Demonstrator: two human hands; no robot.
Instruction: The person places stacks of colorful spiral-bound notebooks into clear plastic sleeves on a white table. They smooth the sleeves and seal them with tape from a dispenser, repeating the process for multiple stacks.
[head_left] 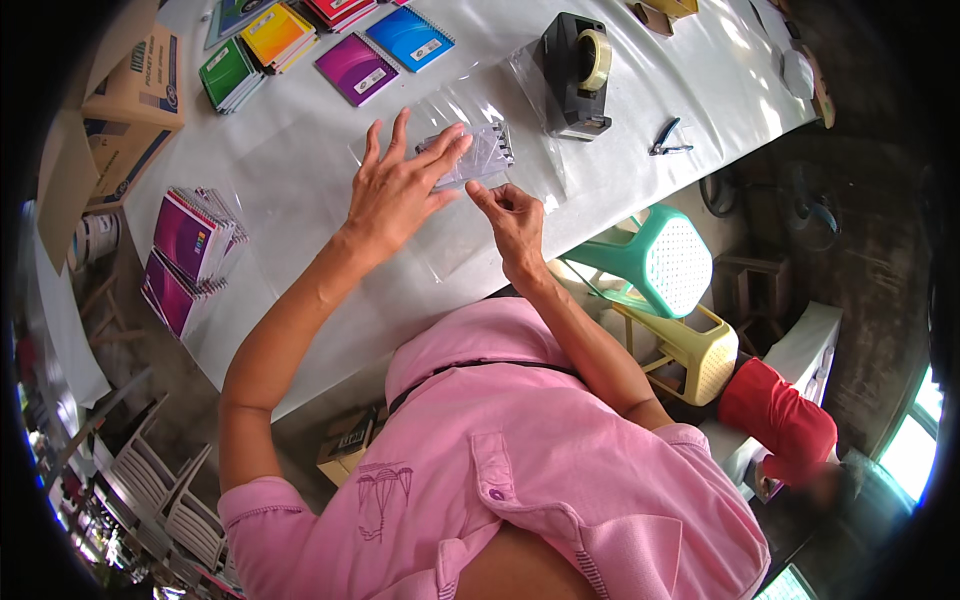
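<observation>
A small spiral-bound notebook (484, 152), pale under clear plastic, lies on the table in front of me. My left hand (395, 190) is open, its fingers spread, with the fingertips resting on the notebook's left part. Just below the notebook's near edge, my right hand (515, 222) is closed, thumb toward that edge and fingers curled. What it pinches, if anything, is too small to make out. Loose clear plastic sheets (440, 245) lie under and around the notebook. A black tape dispenser (560, 80) with a tape roll stands beyond my right hand.
Purple notebooks (185, 245) are stacked on the left. Green (228, 72), yellow (275, 35), purple (355, 68) and blue (410, 38) ones lie at the back. Cutting pliers (668, 138) rest near the right edge. A cardboard box (135, 115), stools (675, 260) and a person in red (775, 420) surround the table.
</observation>
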